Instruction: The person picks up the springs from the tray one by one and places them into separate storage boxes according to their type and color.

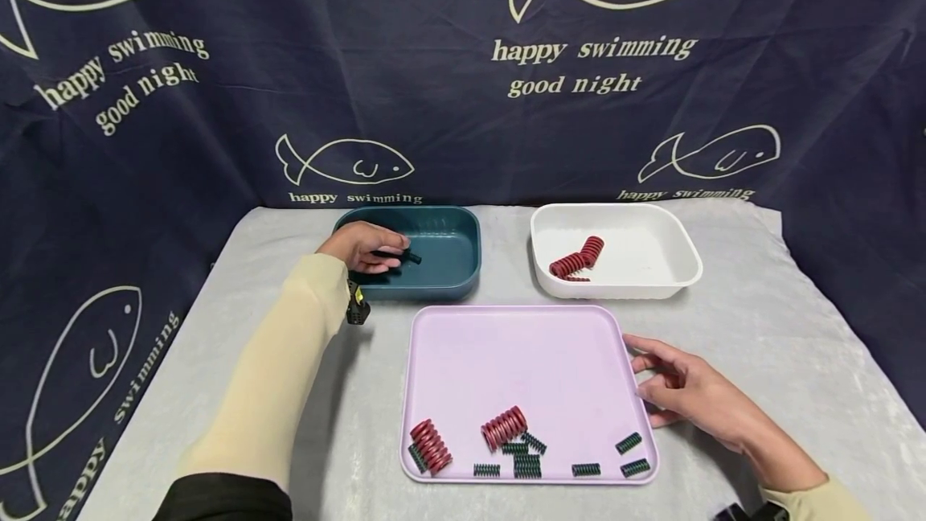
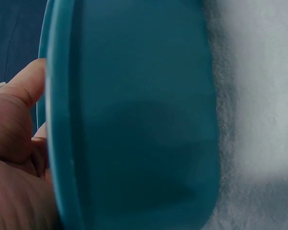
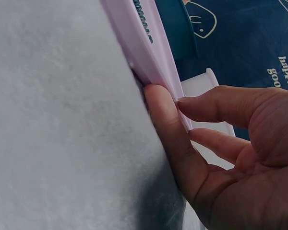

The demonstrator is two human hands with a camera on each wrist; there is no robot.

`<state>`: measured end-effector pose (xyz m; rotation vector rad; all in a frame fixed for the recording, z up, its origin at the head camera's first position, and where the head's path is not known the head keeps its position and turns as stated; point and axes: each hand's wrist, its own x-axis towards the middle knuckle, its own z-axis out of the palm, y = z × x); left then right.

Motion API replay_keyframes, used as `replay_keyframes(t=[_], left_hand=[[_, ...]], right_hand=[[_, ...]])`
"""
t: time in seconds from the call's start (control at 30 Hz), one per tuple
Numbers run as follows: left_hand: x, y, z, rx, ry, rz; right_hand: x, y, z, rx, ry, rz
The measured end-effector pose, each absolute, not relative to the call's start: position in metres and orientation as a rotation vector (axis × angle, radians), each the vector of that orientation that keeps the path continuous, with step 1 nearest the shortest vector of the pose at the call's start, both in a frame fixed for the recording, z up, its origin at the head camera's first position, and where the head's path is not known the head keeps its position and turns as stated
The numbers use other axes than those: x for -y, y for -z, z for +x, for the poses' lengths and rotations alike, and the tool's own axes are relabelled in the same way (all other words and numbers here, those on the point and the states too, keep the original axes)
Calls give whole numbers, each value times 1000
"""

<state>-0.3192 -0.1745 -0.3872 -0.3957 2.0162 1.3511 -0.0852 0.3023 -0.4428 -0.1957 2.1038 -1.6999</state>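
Observation:
My left hand [image 1: 370, 248] reaches into the teal bin [image 1: 456, 289] and pinches a small dark spring [image 1: 414, 258] at its fingertips. In the left wrist view, the bin's wall [image 2: 144, 120] hides the fingertips and the spring. At the lilac tray's right edge, my right hand [image 1: 690, 392] grips the rim, the thumb and fingers on either side of it in the right wrist view. On the tray [image 1: 514, 360] lie two thick red springs [image 1: 504, 428], [image 1: 431, 447] and several small green springs [image 1: 526, 466], mostly along the near side.
A white bin [image 1: 637, 252] stands at the back right, holding several red springs [image 1: 567, 265]. A grey-white cloth [image 1: 752, 304] covers the table. Behind it hangs a dark blue curtain [image 1: 463, 103] printed with fish.

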Motion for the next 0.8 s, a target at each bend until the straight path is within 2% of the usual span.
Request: replay_keyframes(t=[0.27,0.53,0.8], left_hand=[[179,380,-315,-1979,-1384,-303],[173,358,-304,-1927,-1413,-54],[155,338,-271,-1875,-1434,130]], right_hand=[[-302,443,-85,-2121,1692,-181],[-300,441,-88,-2130,1673,-162],[-299,440,-87,-2144,1652,-120]])
